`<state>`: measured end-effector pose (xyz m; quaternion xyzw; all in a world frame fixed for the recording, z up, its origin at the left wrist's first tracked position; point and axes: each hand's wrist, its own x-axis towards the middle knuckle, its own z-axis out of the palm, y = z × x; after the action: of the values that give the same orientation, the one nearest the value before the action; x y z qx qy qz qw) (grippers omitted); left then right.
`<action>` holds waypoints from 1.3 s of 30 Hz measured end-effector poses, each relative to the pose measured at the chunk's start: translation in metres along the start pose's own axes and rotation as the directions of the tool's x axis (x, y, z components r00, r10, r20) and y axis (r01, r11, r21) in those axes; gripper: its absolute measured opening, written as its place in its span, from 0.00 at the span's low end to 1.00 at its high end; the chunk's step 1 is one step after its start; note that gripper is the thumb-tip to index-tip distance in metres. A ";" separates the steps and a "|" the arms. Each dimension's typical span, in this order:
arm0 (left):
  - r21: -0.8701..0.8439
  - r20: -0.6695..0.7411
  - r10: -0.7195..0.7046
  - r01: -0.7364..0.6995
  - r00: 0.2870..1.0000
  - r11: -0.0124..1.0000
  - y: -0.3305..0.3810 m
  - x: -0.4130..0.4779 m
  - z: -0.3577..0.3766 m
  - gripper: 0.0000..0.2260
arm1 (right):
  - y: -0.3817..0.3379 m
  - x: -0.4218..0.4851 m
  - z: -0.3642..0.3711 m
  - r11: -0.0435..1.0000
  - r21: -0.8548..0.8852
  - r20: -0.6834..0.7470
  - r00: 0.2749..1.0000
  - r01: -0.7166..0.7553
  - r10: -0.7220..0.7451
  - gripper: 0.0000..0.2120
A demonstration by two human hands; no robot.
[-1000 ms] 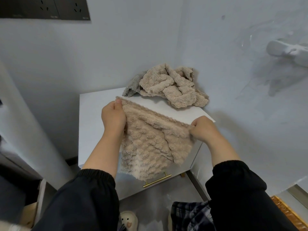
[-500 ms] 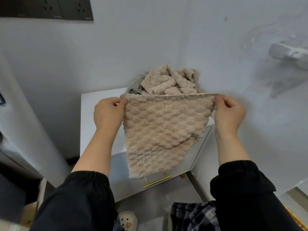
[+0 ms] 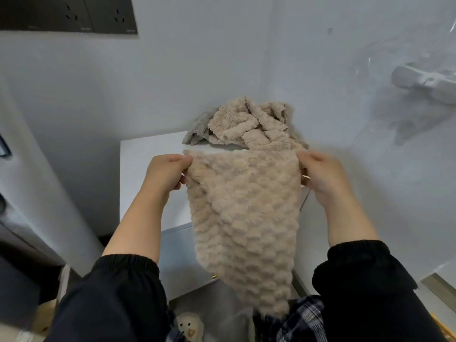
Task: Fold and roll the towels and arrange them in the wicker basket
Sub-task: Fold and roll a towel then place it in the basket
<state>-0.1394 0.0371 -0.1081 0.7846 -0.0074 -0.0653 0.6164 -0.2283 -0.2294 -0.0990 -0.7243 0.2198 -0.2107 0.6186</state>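
Since half a second ago the beige towel [image 3: 244, 213] has dropped open to its full length, and on my monitor its lower end now tapers well below the front of the white cabinet [image 3: 148, 169]; before, one corner was folded up against the cloth.

Nearest the camera, below the cabinet's front, black sleeves [image 3: 118, 299] frame the view. Plaid trousers [image 3: 303, 317] and a pale slipper [image 3: 188, 327] with a small face on it show between them. The towel's narrow tip hangs just in front of the trousers. To the right of the cabinet, at the frame's bottom corner, I make out only a sliver of the wicker basket [image 3: 447, 333].

In front of the cabinet, the left hand [image 3: 165, 174] pinches the towel's upper left corner between thumb and curled fingers. The right hand [image 3: 320, 174] clasps the upper right corner the same way. The top edge runs nearly level between them, above the cabinet top, and the cloth hides most of the cabinet's front, leaving one end of a gold handle [image 3: 214, 276] showing.

At the cabinet's far right corner, against the wall, lies a crumpled pile of towels [image 3: 249, 127], beige, with a grey towel [image 3: 197, 130] showing at its left edge.

Beyond the cabinet, a dark socket panel [image 3: 69, 13] sits high on the left wall and a white wall fitting [image 3: 424, 82] on the right wall.
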 end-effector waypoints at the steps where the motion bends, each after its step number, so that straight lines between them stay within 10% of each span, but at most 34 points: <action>1: 0.128 -0.109 0.054 -0.040 0.993 0.991 -0.003 0.002 -0.001 0.11 | 0.008 0.004 0.000 0.982 -0.182 -0.132 0.988 0.058 -0.083 0.13; 7: 0.517 -0.309 0.296 -0.102 0.904 0.850 -0.010 0.007 -0.005 0.15 | 0.011 0.005 -0.002 0.968 -0.213 -0.236 0.954 0.133 -0.183 0.15; 11: -0.076 -0.223 0.027 -0.045 0.974 0.996 -0.003 0.005 -0.003 0.11 | 0.011 0.005 0.005 0.958 0.229 -0.027 0.983 -0.173 0.184 0.08; 15: -0.449 -0.092 -0.171 0.112 0.981 0.886 0.001 0.008 -0.004 0.09 | 0.010 0.010 0.011 0.867 0.402 0.102 0.956 -0.294 0.276 0.11; 27: -0.875 -0.119 0.006 -0.108 0.993 0.473 0.010 0.031 -0.007 0.13 | -0.013 0.027 0.059 0.875 0.465 -0.067 0.991 0.131 -0.113 0.17; 39: -0.539 -0.112 -0.276 0.175 0.955 0.824 -0.031 0.027 -0.016 0.02 | 0.018 0.010 0.032 0.985 0.069 -0.003 0.987 -0.159 0.159 0.07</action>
<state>-0.1130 0.0575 -0.1370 0.5848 0.1610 -0.0644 0.7924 -0.2028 -0.2118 -0.1213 -0.6819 0.2721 -0.1710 0.6571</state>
